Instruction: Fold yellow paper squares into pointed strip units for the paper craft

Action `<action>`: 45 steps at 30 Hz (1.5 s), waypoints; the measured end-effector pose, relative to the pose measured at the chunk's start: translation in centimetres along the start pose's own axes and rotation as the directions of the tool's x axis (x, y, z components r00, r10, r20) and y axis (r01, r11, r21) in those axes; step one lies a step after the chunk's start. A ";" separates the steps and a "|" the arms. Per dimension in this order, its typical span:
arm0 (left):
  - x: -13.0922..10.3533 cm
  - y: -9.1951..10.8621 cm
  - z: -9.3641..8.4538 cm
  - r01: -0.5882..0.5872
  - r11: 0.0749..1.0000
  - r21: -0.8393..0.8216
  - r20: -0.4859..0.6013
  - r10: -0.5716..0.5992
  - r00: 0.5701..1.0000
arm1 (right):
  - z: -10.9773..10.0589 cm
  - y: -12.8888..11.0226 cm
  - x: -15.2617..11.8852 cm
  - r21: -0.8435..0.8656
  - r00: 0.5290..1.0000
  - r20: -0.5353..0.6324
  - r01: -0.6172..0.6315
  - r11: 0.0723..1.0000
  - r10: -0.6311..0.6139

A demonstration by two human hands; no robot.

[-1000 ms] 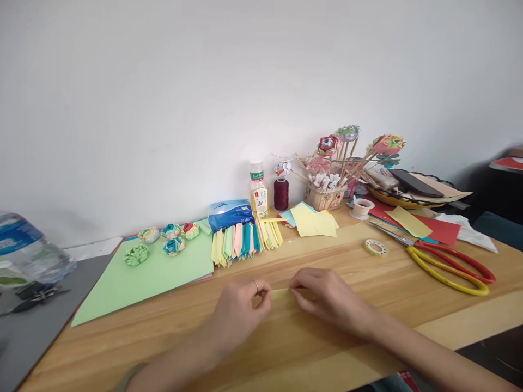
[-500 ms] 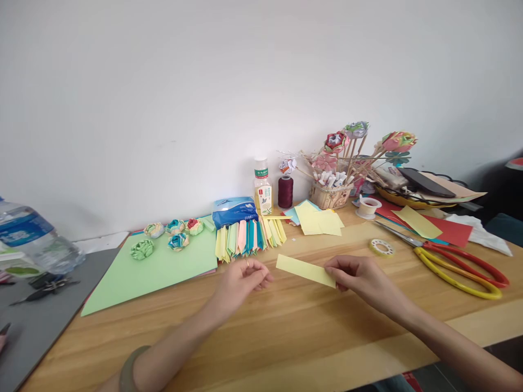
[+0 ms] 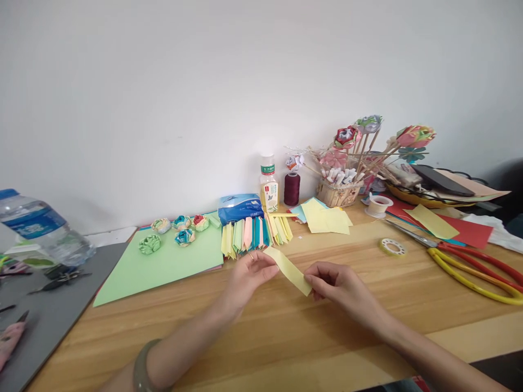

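A yellow paper strip (image 3: 289, 271) stretches between my two hands above the wooden table, slightly bowed. My left hand (image 3: 254, 274) pinches its far left end between thumb and fingers. At the nearer right end, my right hand (image 3: 333, 283) grips the strip with thumb and forefinger. Just beyond my left hand stands a row of folded paper pieces (image 3: 249, 235) in yellow, green, pink and blue. Several yellow paper sheets (image 3: 322, 216) lie behind the strip, over some light blue paper.
Folded paper flowers (image 3: 150, 244) rest on green paper (image 3: 163, 275) at left. Large scissors (image 3: 469, 267) and a tape roll (image 3: 393, 246) lie to the right. Along the wall stand a bottle (image 3: 268, 185), a maroon thread spool (image 3: 291, 189) and a basket (image 3: 338, 194) of paper flowers.
My left hand has taken hold of the strip's free end. My right hand has moved left, and the strip is now more tilted and bowed. The view has shifted slightly left.
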State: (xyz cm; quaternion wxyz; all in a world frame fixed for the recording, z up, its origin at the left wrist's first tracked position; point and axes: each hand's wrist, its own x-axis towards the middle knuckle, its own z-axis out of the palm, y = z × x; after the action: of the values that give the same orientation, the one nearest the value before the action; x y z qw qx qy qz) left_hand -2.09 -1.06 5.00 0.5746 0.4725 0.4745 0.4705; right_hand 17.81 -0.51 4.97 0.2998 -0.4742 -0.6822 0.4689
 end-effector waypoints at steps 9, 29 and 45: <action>0.3 -0.7 -0.3 0.101 0.962 -0.252 -0.040 -0.115 0.993 | 1.5 0.3 0.3 0.009 1.000 0.016 -0.005 1.000 0.005; -0.6 0.4 -0.4 -0.385 0.688 0.615 0.231 0.310 0.922 | 1.8 -0.4 0.3 -0.703 0.539 0.442 0.704 0.096 -0.717; -0.6 -2.3 -0.4 -0.460 0.437 0.773 0.369 0.280 0.886 | -0.6 2.9 0.8 -0.687 0.742 0.407 0.633 0.358 -0.532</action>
State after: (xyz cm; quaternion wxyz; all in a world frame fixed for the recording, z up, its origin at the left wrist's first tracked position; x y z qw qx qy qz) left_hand -2.33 -1.89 2.74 0.1968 0.8238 0.4697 0.2493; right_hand 19.09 0.79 2.47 0.1638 -0.2538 -0.9533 0.0045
